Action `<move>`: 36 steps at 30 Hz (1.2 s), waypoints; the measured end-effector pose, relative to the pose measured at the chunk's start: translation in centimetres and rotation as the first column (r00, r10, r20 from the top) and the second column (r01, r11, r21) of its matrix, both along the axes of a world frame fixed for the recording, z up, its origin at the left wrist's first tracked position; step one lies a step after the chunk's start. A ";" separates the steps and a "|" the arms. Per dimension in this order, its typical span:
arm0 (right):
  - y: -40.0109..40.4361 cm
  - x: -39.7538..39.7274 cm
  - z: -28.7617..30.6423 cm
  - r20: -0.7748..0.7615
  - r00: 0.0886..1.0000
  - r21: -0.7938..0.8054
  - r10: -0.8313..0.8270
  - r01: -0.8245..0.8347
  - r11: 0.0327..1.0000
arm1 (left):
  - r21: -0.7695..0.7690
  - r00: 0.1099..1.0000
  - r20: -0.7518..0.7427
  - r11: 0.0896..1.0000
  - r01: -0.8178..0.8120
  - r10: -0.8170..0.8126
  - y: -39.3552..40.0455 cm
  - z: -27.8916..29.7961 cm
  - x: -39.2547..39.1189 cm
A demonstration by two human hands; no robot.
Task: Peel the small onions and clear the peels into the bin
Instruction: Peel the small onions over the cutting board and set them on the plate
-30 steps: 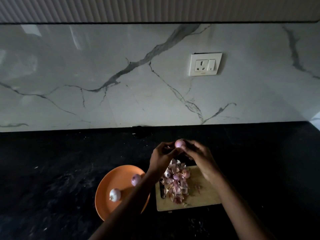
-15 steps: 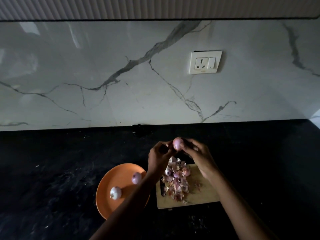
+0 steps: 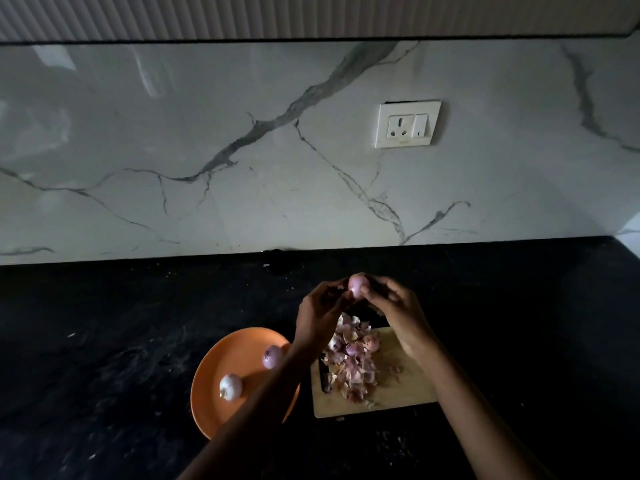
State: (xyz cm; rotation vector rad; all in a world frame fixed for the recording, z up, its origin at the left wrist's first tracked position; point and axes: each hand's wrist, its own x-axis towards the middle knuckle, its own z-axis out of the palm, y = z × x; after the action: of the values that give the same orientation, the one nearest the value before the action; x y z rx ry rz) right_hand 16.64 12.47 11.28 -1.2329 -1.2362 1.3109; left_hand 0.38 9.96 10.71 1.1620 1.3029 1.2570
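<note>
Onion (image 3: 357,286) is pinched between both hands, left hand (image 3: 320,315) and right hand (image 3: 398,311), above the peels (image 3: 353,362).

The plate (image 3: 239,355) is orange. The peeled onions (image 3: 230,386) on it are pale pink-white to purple. The peels (image 3: 353,362) are mottled pink, purple and tan. The cutting board (image 3: 401,393) is light tan wood. The countertop (image 3: 121,323) is black. The backsplash (image 3: 207,150) is white with grey veining. The socket (image 3: 408,124) is white.
</note>
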 end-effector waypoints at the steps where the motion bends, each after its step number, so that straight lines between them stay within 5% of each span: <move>1: 0.0 0.0 -0.1 0.023 1.000 0.013 -0.009 0.009 1.000 | 0.023 0.999 -0.040 1.000 -0.015 0.016 0.0 -0.2 0.1; 11: 0.1 -0.5 -1.0 0.063 0.998 -0.026 -0.013 0.014 1.000 | 0.149 0.944 -0.290 0.982 -0.115 0.155 0.0 0.3 0.0; 15: 0.2 -0.4 -0.7 0.027 0.999 -0.055 0.024 -0.023 0.998 | 0.141 0.958 -0.284 0.990 -0.002 0.042 0.6 -0.2 -0.6; 22: -0.2 1.7 0.5 -0.074 0.990 -0.146 0.119 -0.128 0.981 | -0.020 0.953 -0.214 0.975 -0.222 0.213 1.1 -1.3 -3.0; 30: -0.6 2.2 -0.7 0.052 0.987 -0.131 0.152 -0.144 0.981 | -0.199 0.779 -0.585 0.971 0.133 -0.226 0.6 -4.3 -2.8; 33: -0.6 2.0 -1.4 0.155 0.978 -0.120 0.138 -0.120 0.986 | -0.171 0.823 -0.521 0.972 0.160 -0.227 0.1 -3.5 -2.1; 36: -0.9 1.7 -1.4 0.224 0.967 -0.112 0.119 -0.096 0.989 | -0.122 0.970 -0.169 0.980 0.154 -0.174 0.0 -2.1 -1.3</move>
State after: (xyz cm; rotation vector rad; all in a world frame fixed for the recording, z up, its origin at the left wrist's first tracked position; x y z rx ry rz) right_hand 18.30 11.59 9.84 -1.4391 -1.4329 1.3504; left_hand -0.95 9.92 8.59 1.3002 1.3578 0.9675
